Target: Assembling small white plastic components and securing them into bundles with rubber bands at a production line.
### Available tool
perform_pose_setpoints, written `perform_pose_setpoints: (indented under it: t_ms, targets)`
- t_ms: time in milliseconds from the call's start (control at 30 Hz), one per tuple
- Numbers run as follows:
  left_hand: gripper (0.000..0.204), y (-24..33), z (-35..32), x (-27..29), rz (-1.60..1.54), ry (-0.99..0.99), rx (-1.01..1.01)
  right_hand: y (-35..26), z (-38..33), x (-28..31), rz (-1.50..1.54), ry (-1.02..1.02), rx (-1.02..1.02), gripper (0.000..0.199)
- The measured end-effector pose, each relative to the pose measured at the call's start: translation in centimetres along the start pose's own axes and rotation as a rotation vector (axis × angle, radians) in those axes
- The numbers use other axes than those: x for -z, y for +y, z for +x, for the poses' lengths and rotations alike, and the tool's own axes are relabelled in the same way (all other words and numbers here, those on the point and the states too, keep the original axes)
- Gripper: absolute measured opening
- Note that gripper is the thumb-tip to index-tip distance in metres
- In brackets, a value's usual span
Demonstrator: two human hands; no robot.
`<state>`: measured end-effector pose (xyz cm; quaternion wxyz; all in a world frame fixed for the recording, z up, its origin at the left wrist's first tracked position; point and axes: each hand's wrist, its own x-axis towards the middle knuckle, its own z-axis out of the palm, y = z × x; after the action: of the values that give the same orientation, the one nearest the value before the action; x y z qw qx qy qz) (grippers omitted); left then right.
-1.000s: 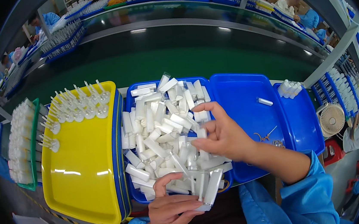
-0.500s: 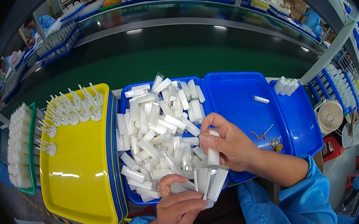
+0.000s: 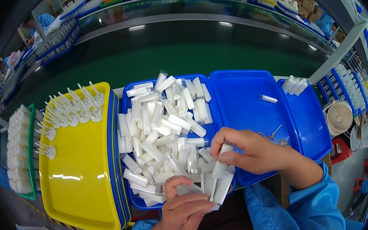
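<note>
My right hand [image 3: 252,153] pinches a white tube [image 3: 219,169] between thumb and fingers, tilted with its lower end towards my left hand. A thin white stem shows beneath that tube. My left hand [image 3: 183,210] is closed round the lower ends of a few white pieces in clear wrap [image 3: 223,189]; its fingers hide how many. Both hands are close together at the near edge of a blue tray [image 3: 132,195] heaped with white wrapped pieces [image 3: 152,151].
Left stands a stack topped by a yellow tray [image 3: 78,187] with white stemmed pieces [image 3: 75,110]. A blue tray [image 3: 244,91] on the right holds one wrapped piece [image 3: 268,99] and scissors [image 3: 276,132]. Beyond them runs a green conveyor belt [image 3: 164,50]. A fan [image 3: 339,117] stands far right.
My right hand has moved slightly down and right, tilting the white tube over the pieces in my left hand. A thin stem now shows below it. My left hand has barely moved.
</note>
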<state>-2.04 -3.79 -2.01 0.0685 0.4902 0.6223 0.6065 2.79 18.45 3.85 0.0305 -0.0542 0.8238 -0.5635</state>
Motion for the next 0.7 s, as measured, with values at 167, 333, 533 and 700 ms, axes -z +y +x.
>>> perform_pose_setpoints:
  t_ms: [167, 333, 533, 700]
  targets:
    - [0.020, 0.0, -0.3, 0.0, 0.036, -0.024, -0.065, -1.4, -1.2, 0.4, 0.223, -0.058, -0.211, 0.014]
    - [0.020, 0.2, -0.3, 0.5, 0.108, -0.058, -0.058, -2.5, -1.4, -0.7, -0.035, -0.067, -0.117, 0.017]
    - [0.019, 1.3, -0.8, 0.6, 0.112, 0.146, 0.035, -2.6, -1.0, -3.1, -0.026, -0.232, -0.008, 0.021]
    - [0.021, 1.0, -0.2, 1.9, 0.261, 0.112, 0.044, 0.4, 4.0, -0.9, 0.013, -0.119, 0.098, 0.038]
